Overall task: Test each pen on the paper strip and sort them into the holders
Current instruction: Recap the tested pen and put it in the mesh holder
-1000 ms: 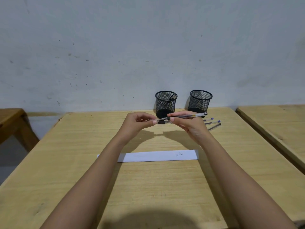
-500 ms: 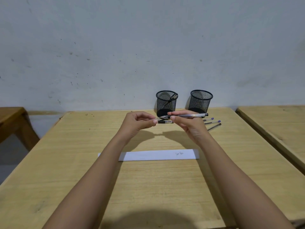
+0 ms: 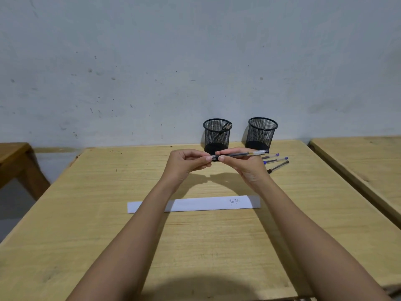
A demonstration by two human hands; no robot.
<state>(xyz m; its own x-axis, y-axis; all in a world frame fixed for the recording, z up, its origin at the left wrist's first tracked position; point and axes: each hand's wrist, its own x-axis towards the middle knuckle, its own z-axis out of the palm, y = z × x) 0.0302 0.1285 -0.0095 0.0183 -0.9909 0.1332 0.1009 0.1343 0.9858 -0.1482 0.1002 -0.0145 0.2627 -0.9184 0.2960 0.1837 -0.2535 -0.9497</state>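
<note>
Above the table's far half, my right hand (image 3: 245, 168) holds a clear black-ink pen (image 3: 243, 154) level, tip pointing left. My left hand (image 3: 185, 165) pinches the pen's black cap (image 3: 213, 158) against that tip; whether the cap is fully seated is unclear. The white paper strip (image 3: 195, 204) lies across the table under my forearms, with a scribble (image 3: 234, 201) near its right end. Two black mesh holders stand at the back edge: the left holder (image 3: 217, 136) has one pen (image 3: 226, 127) leaning in it, the right holder (image 3: 262, 132) looks empty. Three more pens (image 3: 276, 160) lie right of my right hand.
The wooden table (image 3: 108, 213) ends at a grey wall just behind the holders. A second wooden table (image 3: 364, 161) stands close on the right across a narrow gap. A darker wooden bench (image 3: 15, 157) sits lower at the far left.
The pen tip was just above the cap in my left hand; now tip and cap are in line and meet. Both hands stayed almost in place.
</note>
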